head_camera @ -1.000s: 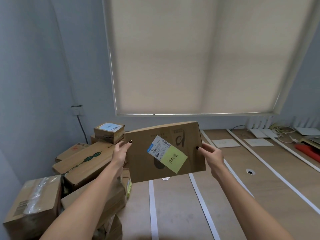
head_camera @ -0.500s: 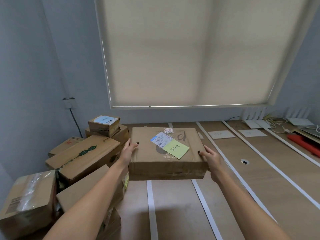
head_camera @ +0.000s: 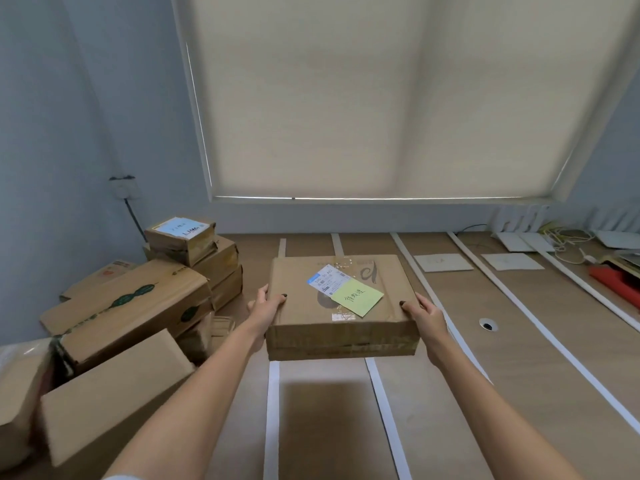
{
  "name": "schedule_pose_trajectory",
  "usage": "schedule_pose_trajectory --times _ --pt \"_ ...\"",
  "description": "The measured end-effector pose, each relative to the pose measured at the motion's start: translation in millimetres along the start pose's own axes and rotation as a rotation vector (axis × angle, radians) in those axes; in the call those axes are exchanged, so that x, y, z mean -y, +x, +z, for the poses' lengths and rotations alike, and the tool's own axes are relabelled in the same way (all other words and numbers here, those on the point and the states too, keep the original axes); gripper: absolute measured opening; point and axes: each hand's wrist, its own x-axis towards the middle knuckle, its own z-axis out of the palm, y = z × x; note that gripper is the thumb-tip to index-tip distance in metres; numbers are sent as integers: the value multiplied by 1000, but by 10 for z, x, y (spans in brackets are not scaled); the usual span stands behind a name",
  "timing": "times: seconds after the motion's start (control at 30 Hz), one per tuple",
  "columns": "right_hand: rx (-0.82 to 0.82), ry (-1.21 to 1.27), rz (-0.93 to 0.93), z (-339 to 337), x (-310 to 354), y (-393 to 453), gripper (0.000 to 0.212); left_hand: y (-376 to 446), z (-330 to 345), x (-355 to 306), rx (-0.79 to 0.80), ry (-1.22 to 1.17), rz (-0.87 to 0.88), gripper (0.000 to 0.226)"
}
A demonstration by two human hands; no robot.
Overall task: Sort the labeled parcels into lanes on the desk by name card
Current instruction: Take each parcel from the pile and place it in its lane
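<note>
I hold a flat brown cardboard parcel (head_camera: 341,337) level above the wooden desk (head_camera: 519,358), over a lane marked by white tape strips (head_camera: 272,403). On its top are a white shipping label and a yellow sticky note (head_camera: 357,297) with handwriting. My left hand (head_camera: 265,306) grips the parcel's left edge, thumb on top. My right hand (head_camera: 424,315) grips the right edge the same way. Two white name cards (head_camera: 443,262) lie at the far ends of the lanes to the right.
A pile of cardboard boxes (head_camera: 131,306) fills the desk's left side, with a small labeled box (head_camera: 180,235) on top at the back. Cables, white devices and a red object (head_camera: 616,280) sit at the far right. A cable hole (head_camera: 487,324) is in the desk.
The parcel went from tilted up, label facing me, to lying flat, and it has moved forward and lower over the taped lane. Both hands kept their grip.
</note>
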Motion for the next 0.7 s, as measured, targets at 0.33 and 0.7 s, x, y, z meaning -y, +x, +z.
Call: schedule_pose_trajectory --times 0.33,0.7 --pt "111 -67 143 -9 -595 755 53 613 391 442 -41 93 -185 58" --pt "91 -110 163 677 -880 1746 54 1825 425 659 5 121 -269 60"
